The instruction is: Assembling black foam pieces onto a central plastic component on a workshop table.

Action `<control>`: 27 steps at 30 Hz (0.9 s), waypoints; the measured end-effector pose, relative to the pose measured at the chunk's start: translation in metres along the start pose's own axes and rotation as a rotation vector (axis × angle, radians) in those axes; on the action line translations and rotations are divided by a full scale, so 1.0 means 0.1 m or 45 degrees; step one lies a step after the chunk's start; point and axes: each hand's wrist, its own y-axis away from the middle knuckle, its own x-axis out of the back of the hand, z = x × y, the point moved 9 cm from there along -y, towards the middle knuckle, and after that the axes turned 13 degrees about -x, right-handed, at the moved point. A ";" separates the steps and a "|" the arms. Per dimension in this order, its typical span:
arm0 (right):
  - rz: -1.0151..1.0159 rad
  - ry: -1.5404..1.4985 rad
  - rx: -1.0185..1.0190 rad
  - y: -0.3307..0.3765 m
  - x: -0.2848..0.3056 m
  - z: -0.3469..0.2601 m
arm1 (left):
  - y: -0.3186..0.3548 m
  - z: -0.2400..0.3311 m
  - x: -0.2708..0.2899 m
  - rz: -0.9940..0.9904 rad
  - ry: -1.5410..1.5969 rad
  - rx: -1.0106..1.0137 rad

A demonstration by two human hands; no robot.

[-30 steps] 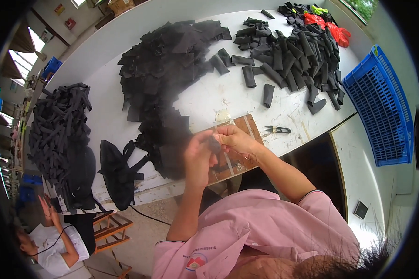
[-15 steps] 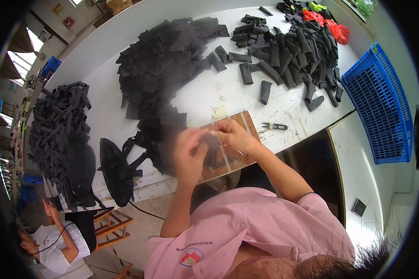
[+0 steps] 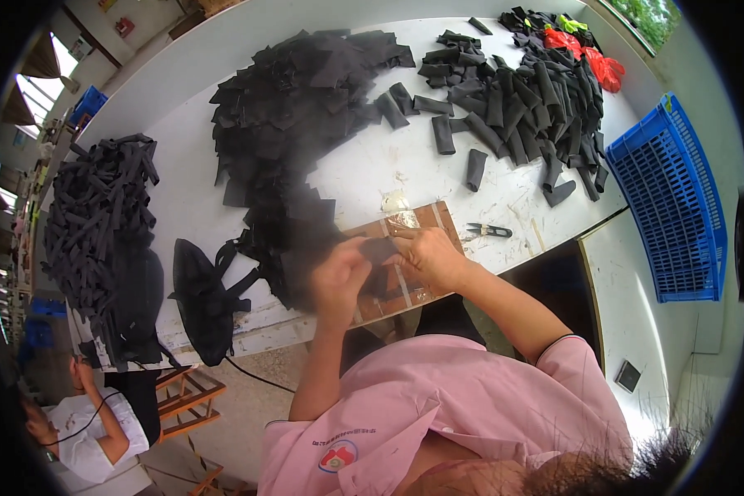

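Between my two hands is a small black fabric piece (image 3: 378, 250), held above a brown wooden board (image 3: 444, 217) at the table's near edge. My left hand (image 3: 339, 274) pinches its left side; a haze blurs part of that hand. The fingers of my right hand (image 3: 431, 255) are closed on its right side, fingertips partly hidden. Left of and beyond my left hand spreads a heap of flat black fabric pieces (image 3: 293, 124). Thread snips (image 3: 489, 231) lie on the table just right of the board.
Rolled black fabric tubes (image 3: 529, 107) are piled at the far right, near red plastic bags (image 3: 603, 70). A blue crate (image 3: 670, 207) stands at the right. Black strips (image 3: 99, 223) and a black fabric item with straps (image 3: 202, 302) lie left. Another person (image 3: 99, 422) sits lower left.
My hands have shifted slightly, and the black fabric piece now shows more plainly between them. My right hand has turned more knuckles-up. The view has tilted a little.
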 end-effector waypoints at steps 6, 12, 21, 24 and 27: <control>0.033 -0.193 -0.076 -0.02 0.15 0.00 | -0.29 0.07 -0.34 -0.088 0.155 0.182; 0.067 -0.534 -0.199 0.10 -0.24 0.28 | -0.26 -0.11 -0.47 -0.358 -0.210 0.215; 0.091 -0.634 -0.205 0.12 -0.25 0.29 | -0.31 0.09 -0.46 -0.399 -0.636 -0.001; 0.091 -0.356 -0.174 0.12 -0.24 0.26 | -0.26 0.23 -0.53 -0.181 -0.181 0.068; -0.037 -0.303 -0.201 0.06 -0.05 0.14 | -0.28 0.35 -0.38 -0.011 0.054 -0.004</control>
